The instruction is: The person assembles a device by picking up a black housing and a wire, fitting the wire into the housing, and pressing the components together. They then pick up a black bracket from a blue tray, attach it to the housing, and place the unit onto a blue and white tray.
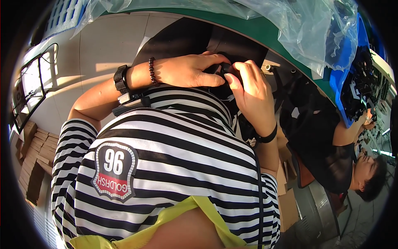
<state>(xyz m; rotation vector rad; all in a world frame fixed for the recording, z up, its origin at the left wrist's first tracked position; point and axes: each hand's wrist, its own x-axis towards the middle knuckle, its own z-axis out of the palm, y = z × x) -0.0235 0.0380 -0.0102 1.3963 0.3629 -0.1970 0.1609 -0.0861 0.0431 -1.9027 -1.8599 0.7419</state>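
Striped shirt (174, 166) with yellow collar edge (195, 207) nearest the lens, filling the lower middle. Above it, both hands meeting on a small black part (226, 68), held just above the chest, against a dark cloth (182, 39) draped from the green table edge (257, 31). Left hand (188, 70) reaching in from the left, wrist with bead bracelet (151, 71) and black watch (121, 79), fingers curled over the part's left side. Right hand (251, 93) rising from below right, black wristband (267, 137), thumb and forefinger pinched on the part's right end. Part between the two sets of fingertips, touching both; long axis not clear, mostly hidden. Neither hand nearer than the other. Clear plastic bag (298, 29) above right; another person (331, 137) working at far right; cardboard boxes (35, 153) at lower left.
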